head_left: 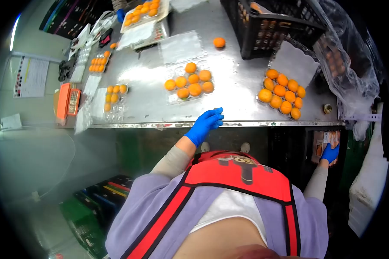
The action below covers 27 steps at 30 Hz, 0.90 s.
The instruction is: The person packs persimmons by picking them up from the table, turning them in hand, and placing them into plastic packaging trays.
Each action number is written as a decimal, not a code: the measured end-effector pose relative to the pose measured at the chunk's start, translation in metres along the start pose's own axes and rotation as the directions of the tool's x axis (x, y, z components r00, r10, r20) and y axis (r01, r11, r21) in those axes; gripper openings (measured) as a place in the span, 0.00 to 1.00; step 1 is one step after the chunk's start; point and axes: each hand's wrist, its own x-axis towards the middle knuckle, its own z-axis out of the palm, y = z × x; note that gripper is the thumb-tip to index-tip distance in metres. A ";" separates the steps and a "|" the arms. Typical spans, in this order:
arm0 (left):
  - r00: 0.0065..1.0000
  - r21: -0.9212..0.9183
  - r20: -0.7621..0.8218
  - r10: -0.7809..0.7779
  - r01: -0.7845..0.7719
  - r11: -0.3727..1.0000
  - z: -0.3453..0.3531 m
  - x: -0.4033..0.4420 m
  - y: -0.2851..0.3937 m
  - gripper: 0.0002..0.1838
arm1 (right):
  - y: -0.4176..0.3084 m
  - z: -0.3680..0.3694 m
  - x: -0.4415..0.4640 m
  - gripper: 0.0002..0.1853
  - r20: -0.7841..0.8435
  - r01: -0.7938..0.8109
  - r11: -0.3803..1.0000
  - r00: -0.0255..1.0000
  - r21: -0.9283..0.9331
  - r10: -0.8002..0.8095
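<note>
My left hand [206, 126], in a blue glove, hovers at the table's front edge with fingers loosely stretched to the right; nothing shows in it. Nearest to it is an open clear plastic clamshell [175, 101] partly filled with oranges [195, 89]. My right hand [330, 153], also gloved in blue, reaches below the table at the right. Its fingers lie over the edge of a labelled pack [319, 142] in a dark crate; the fingertips are partly hidden. Another open clamshell, filled with rows of oranges [279, 90], sits at the table's right.
A black plastic crate [263, 36] stands at the back right beside clear plastic wrap [349, 56]. One loose orange [219, 42] lies near it. Further packs of oranges [99, 63] and an orange-coloured calculator [73, 102] are at the left. At the back, a pack rests on a scale [161, 32].
</note>
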 end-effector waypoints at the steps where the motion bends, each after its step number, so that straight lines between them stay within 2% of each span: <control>1: 1.000 -0.013 0.001 0.011 -0.011 1.000 -0.014 -0.009 0.002 0.22 | -0.010 0.005 -0.005 0.34 -0.009 0.014 1.000 1.000 0.003 -0.014; 3: 0.997 -0.041 -0.063 0.037 -0.039 0.998 -0.046 -0.029 0.005 0.23 | -0.043 0.015 -0.013 0.33 -0.118 0.264 0.903 0.964 0.338 -0.238; 4: 0.995 -0.039 -0.089 0.046 -0.050 0.998 -0.062 -0.038 0.006 0.23 | -0.094 -0.006 -0.037 0.31 -0.062 0.263 0.891 0.964 0.370 -0.259; 5: 0.995 -0.045 -0.086 0.054 -0.058 0.997 -0.079 -0.045 0.005 0.23 | -0.133 -0.012 -0.060 0.31 -0.019 0.228 0.846 0.968 0.483 -0.251; 6: 0.991 -0.071 -0.113 0.066 -0.074 0.995 -0.098 -0.051 0.002 0.23 | -0.163 -0.007 -0.080 0.29 -0.089 0.320 0.801 0.943 0.507 -0.320; 7: 0.987 -0.098 -0.141 0.077 -0.091 0.991 -0.113 -0.059 0.000 0.23 | -0.193 -0.006 -0.098 0.29 -0.026 0.328 0.782 0.928 0.530 -0.372; 9: 0.977 -0.110 -0.193 0.090 -0.112 0.988 -0.135 -0.077 0.007 0.24 | -0.242 0.012 -0.139 0.29 0.008 0.307 0.574 0.877 0.759 -0.480; 11: 0.966 -0.129 -0.242 0.096 -0.130 0.983 -0.160 -0.085 0.003 0.23 | -0.300 -0.004 -0.182 0.28 0.123 0.347 0.553 0.757 0.757 -0.642; 12: 0.952 -0.124 -0.291 0.095 -0.136 0.983 -0.163 -0.096 0.009 0.22 | -0.313 0.008 -0.200 0.28 0.106 0.379 0.490 0.697 0.785 -0.709; 13: 0.949 -0.131 -0.298 0.100 -0.144 0.981 -0.169 -0.101 0.009 0.22 | -0.327 0.004 -0.216 0.28 0.225 0.419 0.561 0.622 0.714 -0.750; 14: 0.943 -0.139 -0.313 0.112 -0.162 0.977 -0.175 -0.104 0.008 0.22 | -0.342 0.002 -0.232 0.27 0.327 0.335 0.570 0.561 0.750 -0.760; 15: 0.937 -0.145 -0.326 0.126 -0.181 0.973 -0.180 -0.106 0.009 0.21 | -0.355 0.006 -0.248 0.27 0.348 0.284 0.542 0.520 0.791 -0.780; 17: 0.931 -0.157 -0.339 0.134 -0.196 0.968 -0.188 -0.106 0.006 0.21 | -0.377 0.005 -0.265 0.27 0.499 0.224 0.626 0.433 0.747 -0.751; 18: 0.928 -0.167 -0.348 0.133 -0.201 0.965 -0.190 -0.105 0.005 0.21 | -0.385 0.009 -0.271 0.27 0.496 0.230 0.620 0.425 0.750 -0.757; 20: 0.918 -0.183 -0.370 0.142 -0.222 0.958 -0.191 -0.101 0.002 0.21 | -0.394 0.027 -0.278 0.27 0.585 -0.099 0.609 0.432 0.787 -0.687; 21: 0.910 -0.185 -0.385 0.153 -0.238 0.954 -0.193 -0.100 0.005 0.21 | -0.397 0.037 -0.279 0.27 0.582 -0.102 0.602 0.425 0.792 -0.694; 23: 0.907 -0.180 -0.390 0.158 -0.243 0.953 -0.193 -0.098 0.012 0.21 | -0.406 0.052 -0.279 0.28 0.699 -0.283 0.646 0.395 0.709 -0.595; 24: 0.911 -0.195 -0.381 0.159 -0.247 0.949 -0.191 -0.094 0.014 0.21 | -0.416 0.047 -0.278 0.29 0.756 -0.365 0.663 0.350 0.654 -0.554; 25: 0.909 -0.201 -0.385 0.160 -0.252 0.946 -0.192 -0.089 0.014 0.21 | -0.419 0.052 -0.278 0.29 0.770 -0.393 0.663 0.282 0.637 -0.572; 27: 0.894 -0.245 -0.418 0.163 -0.284 0.927 -0.193 -0.078 0.012 0.22 | -0.429 0.051 -0.285 0.29 0.757 -0.436 0.628 0.247 0.645 -0.605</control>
